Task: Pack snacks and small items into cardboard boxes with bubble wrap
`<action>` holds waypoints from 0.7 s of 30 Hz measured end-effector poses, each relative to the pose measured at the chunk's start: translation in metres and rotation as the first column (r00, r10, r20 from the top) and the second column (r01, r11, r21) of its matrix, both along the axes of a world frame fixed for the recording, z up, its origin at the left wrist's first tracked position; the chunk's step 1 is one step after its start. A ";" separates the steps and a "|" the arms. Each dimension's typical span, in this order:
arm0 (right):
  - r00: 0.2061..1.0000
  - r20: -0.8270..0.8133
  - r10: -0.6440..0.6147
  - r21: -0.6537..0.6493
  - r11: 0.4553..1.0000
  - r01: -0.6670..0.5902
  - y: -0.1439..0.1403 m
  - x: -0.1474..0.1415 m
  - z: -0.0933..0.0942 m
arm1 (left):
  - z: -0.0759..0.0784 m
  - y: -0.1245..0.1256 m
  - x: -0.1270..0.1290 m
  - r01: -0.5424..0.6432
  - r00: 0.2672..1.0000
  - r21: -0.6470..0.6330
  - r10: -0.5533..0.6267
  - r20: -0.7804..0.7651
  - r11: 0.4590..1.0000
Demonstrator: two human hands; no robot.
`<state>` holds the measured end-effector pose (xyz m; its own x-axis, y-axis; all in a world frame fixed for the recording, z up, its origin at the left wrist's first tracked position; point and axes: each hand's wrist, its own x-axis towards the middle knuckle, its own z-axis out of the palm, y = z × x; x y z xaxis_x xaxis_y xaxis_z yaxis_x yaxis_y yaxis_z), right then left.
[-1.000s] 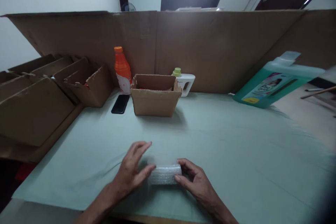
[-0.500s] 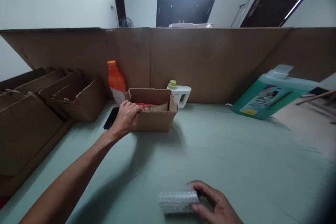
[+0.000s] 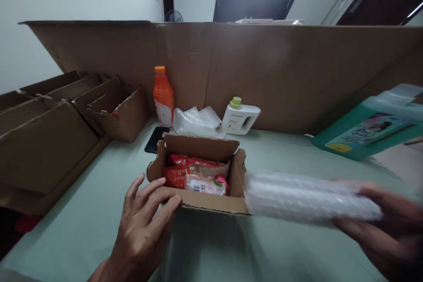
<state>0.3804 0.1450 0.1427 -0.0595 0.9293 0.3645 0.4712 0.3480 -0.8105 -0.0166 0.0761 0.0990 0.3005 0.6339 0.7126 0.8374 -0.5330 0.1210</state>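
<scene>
Your right hand (image 3: 390, 224) is blurred and partly cut off by the frame's right edge, so its fingers are hard to separate; it is wrapped around one end of a long roll of clear bubble wrap (image 3: 307, 198), which stretches leftward until its far end sits just beside the right wall of the small open brown cardboard box (image 3: 211, 205). Whether the roll touches that wall cannot be told. Your left hand (image 3: 145, 229) lies spread wide, holding nothing, fingertips resting on the box's near left edge.

Inside the box lie glossy red packets (image 3: 185, 168) and a pale pink packet with a label (image 3: 206, 183) (the print is too small to read). The box flaps are rough and torn along the edges.

Behind it, a dark flat phone (image 3: 154, 139) is half hidden by the box. A smooth orange plastic bottle (image 3: 163, 97), a crumpled clear plastic bag (image 3: 196, 122) and a white jug with a green cap (image 3: 239, 118) stand against the tall cardboard wall (image 3: 280, 75). A teal jug (image 3: 370, 130) at right is smeared and cropped. All rest on a pale green cloth-covered table (image 3: 82, 220).
</scene>
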 end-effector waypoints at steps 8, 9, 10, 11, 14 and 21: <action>0.926 0.202 0.320 0.001 0.945 -0.327 0.032 -0.126 0.047 | -0.014 -0.001 -0.005 0.041 0.994 -0.006 -0.040 0.106 0.999; 0.906 0.231 0.356 -0.029 0.933 -0.359 0.036 -0.136 0.045 | -0.014 0.000 -0.004 0.045 0.991 -0.012 -0.043 0.123 0.999; 0.883 0.265 0.388 -0.060 0.920 -0.387 0.039 -0.144 0.042 | -0.014 0.001 -0.004 0.048 0.989 -0.019 -0.045 0.138 0.999; 0.858 0.304 0.414 -0.087 0.909 -0.408 0.042 -0.152 0.040 | -0.014 0.001 -0.003 0.051 0.988 -0.024 -0.047 0.149 0.998; 0.767 0.439 0.469 -0.199 0.883 -0.426 0.048 -0.174 0.038 | -0.014 0.003 -0.002 0.065 0.984 -0.030 -0.059 0.168 0.997; 0.346 0.802 0.486 -0.357 0.856 -0.374 0.055 -0.191 0.043 | -0.016 0.004 0.000 0.072 0.975 -0.016 -0.067 0.214 0.997</action>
<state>0.1894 0.2000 0.1860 -0.6818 0.7020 -0.2056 0.7302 0.6700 -0.1340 -0.0166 0.0800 0.0833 0.1872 0.6345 0.7499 0.7521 -0.5837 0.3061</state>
